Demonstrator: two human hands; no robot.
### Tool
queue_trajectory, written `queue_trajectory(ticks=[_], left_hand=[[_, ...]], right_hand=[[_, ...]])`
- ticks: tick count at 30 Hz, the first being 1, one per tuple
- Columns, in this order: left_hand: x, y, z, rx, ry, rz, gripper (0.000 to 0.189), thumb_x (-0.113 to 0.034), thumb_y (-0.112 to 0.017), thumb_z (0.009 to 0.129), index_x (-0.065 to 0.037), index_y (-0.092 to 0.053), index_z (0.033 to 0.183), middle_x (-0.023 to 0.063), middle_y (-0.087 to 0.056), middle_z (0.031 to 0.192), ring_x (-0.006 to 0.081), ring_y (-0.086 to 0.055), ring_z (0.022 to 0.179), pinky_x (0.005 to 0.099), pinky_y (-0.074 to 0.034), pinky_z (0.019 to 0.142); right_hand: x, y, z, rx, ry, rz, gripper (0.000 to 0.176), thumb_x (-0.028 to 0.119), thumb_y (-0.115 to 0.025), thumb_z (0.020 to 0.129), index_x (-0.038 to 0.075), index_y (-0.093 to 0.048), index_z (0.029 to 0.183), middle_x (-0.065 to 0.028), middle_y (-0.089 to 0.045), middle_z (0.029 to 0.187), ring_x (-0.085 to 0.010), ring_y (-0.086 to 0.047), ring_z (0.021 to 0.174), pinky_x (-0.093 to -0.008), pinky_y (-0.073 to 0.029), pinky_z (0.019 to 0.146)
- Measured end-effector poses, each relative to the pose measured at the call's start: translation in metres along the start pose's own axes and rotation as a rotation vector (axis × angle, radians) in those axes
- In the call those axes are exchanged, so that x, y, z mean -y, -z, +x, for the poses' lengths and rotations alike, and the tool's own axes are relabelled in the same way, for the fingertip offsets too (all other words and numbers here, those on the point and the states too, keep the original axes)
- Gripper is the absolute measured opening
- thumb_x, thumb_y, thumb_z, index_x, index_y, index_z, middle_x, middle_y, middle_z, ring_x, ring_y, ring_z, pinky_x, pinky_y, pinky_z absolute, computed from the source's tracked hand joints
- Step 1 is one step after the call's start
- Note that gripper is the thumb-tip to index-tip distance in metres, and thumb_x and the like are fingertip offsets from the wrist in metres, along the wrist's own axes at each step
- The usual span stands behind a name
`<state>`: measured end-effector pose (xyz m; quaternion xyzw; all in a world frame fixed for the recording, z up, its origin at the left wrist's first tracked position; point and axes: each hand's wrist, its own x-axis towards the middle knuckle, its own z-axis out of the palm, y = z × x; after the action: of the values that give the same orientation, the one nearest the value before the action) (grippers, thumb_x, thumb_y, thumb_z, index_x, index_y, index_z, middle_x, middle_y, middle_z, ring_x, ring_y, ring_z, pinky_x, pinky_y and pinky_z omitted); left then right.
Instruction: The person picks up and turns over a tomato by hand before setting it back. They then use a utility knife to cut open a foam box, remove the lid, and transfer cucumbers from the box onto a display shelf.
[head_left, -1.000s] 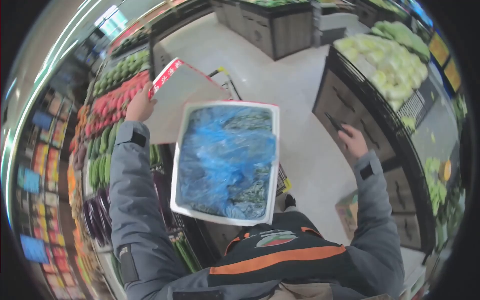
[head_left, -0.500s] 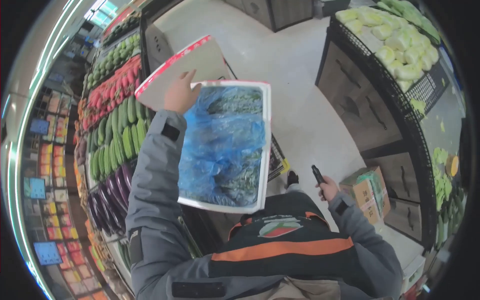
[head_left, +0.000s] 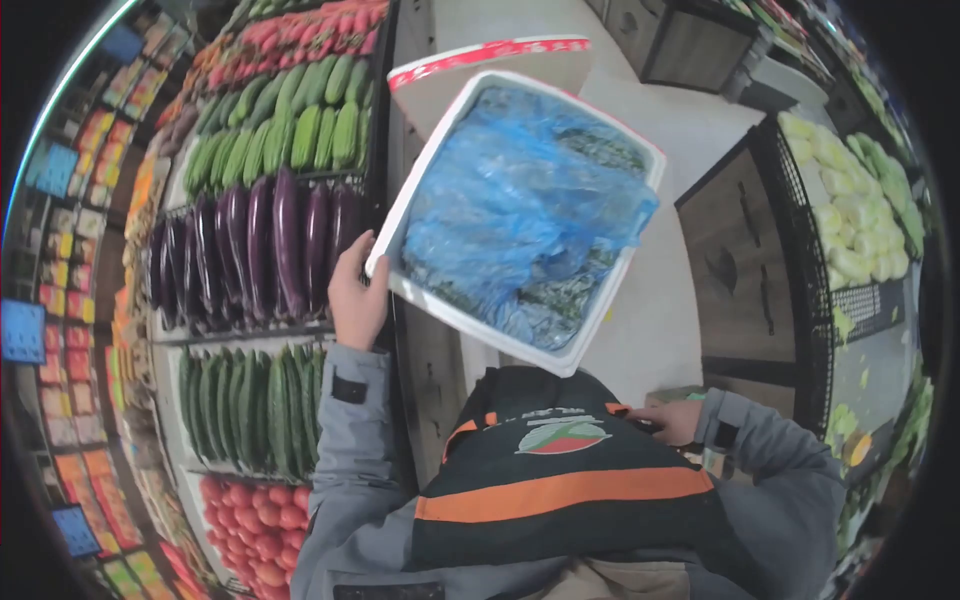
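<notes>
An open white foam box sits tilted in front of me, with blue plastic film spread over dark leafy greens. My left hand is closed on its near left corner, thumb over the rim. The lid, white with a red printed edge, stands beyond the box. At the apron, my right hand has its fingers curled by the upper right edge. A dark bit of the slim black tool shows under those fingers; most of it is hidden.
Left of the box lie eggplants, cucumbers, tomatoes and green gourds on a produce shelf. To the right stands a dark wooden counter with pale cabbages. Pale floor runs between them.
My left hand has gone from the lid to the box's near left corner. My right hand has drawn in to the apron with the slim black tool. The view has turned, and the box appears rotated.
</notes>
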<state>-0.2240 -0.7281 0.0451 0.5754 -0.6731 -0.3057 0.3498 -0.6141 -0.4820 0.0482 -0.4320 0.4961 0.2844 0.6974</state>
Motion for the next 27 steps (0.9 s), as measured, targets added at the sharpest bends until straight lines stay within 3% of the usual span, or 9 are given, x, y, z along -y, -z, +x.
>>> queue_trajectory(ticks=[3,6,9,12,15,18,21,24,27], left_hand=[[0.023,0.002,-0.014,-0.007,-0.042,0.091,0.042,-0.022,-0.053,0.098,-0.003,-0.053,0.135,0.0160,-0.057,0.130,0.0310,-0.053,0.122,0.0454,-0.046,0.102],[0.046,0.000,-0.014,0.008,0.009,0.119,0.051,-0.026,-0.054,0.098,0.001,-0.044,0.141,0.0218,-0.045,0.140,0.0350,-0.040,0.133,0.0477,-0.035,0.113],[0.061,-0.006,-0.011,0.141,0.182,0.095,0.071,-0.040,-0.049,0.099,0.000,-0.023,0.151,0.0255,-0.022,0.154,0.0398,-0.021,0.143,0.0518,-0.024,0.116],[0.063,-0.015,-0.016,0.228,0.228,0.013,0.080,-0.043,-0.047,0.100,-0.002,-0.005,0.154,0.0225,-0.011,0.157,0.0357,-0.023,0.145,0.0477,-0.031,0.113],[0.064,-0.020,-0.018,0.126,0.196,0.000,0.078,-0.037,-0.056,0.097,0.000,-0.015,0.152,0.0237,-0.018,0.154,0.0382,-0.032,0.140,0.0466,-0.031,0.114],[0.071,-0.016,-0.003,0.088,0.279,-0.057,0.075,-0.045,-0.053,0.095,0.000,-0.027,0.150,0.0232,-0.031,0.150,0.0345,-0.031,0.141,0.0457,-0.027,0.117],[0.075,-0.026,0.005,0.110,0.326,-0.132,0.062,-0.045,-0.056,0.093,-0.009,-0.040,0.141,0.0127,-0.056,0.128,0.0293,-0.055,0.114,0.0410,-0.044,0.095],[0.061,-0.024,-0.001,0.129,0.330,-0.092,0.056,-0.037,-0.052,0.094,-0.006,-0.039,0.139,0.0140,-0.056,0.121,0.0276,-0.057,0.105,0.0397,-0.046,0.087],[0.069,-0.029,0.000,0.087,0.349,-0.040,0.055,-0.037,-0.055,0.092,-0.007,-0.042,0.136,0.0143,-0.058,0.122,0.0296,-0.056,0.110,0.0399,-0.045,0.092]], right_hand=[[0.012,-0.015,0.030,-0.140,-0.095,-0.068,0.065,0.053,-0.048,0.092,0.029,-0.030,0.149,-0.0191,-0.065,0.113,-0.0382,-0.063,0.095,-0.0440,-0.047,0.084],[0.031,-0.028,0.048,-0.261,-0.030,-0.259,0.076,0.054,-0.054,0.089,0.014,-0.030,0.148,-0.0223,-0.065,0.102,-0.0396,-0.063,0.086,-0.0448,-0.049,0.074],[0.059,-0.043,0.044,-0.364,-0.110,-0.209,0.063,0.064,-0.045,0.088,0.010,-0.054,0.121,-0.0180,-0.067,0.102,-0.0365,-0.063,0.086,-0.0447,-0.049,0.074],[0.067,-0.053,0.033,-0.383,-0.108,-0.168,0.057,0.057,-0.046,0.089,0.011,-0.057,0.120,-0.0127,-0.068,0.104,-0.0332,-0.064,0.089,-0.0429,-0.049,0.077],[0.072,-0.053,0.025,-0.405,-0.061,-0.151,0.052,0.053,-0.048,0.091,0.012,-0.056,0.122,-0.0132,-0.067,0.101,-0.0312,-0.063,0.086,-0.0413,-0.047,0.075],[0.060,-0.041,0.024,-0.408,-0.071,-0.322,0.042,0.051,-0.047,0.091,0.010,-0.059,0.095,-0.0101,-0.067,0.084,-0.0294,-0.061,0.072,-0.0407,-0.047,0.066],[0.062,-0.004,-0.003,-0.518,0.020,-0.314,0.041,0.041,-0.050,0.094,0.013,-0.078,0.083,-0.0015,-0.072,0.075,-0.0174,-0.059,0.063,-0.0331,-0.046,0.061],[0.037,0.038,0.006,-1.086,0.352,-0.146,0.029,0.033,-0.055,0.096,0.009,-0.071,0.096,-0.0060,-0.071,0.092,-0.0237,-0.064,0.085,-0.0384,-0.052,0.075],[0.031,0.072,0.026,-1.172,0.340,0.038,0.042,0.036,-0.056,0.097,0.004,-0.060,0.124,-0.0141,-0.060,0.123,-0.0326,-0.058,0.108,-0.0433,-0.056,0.089]])
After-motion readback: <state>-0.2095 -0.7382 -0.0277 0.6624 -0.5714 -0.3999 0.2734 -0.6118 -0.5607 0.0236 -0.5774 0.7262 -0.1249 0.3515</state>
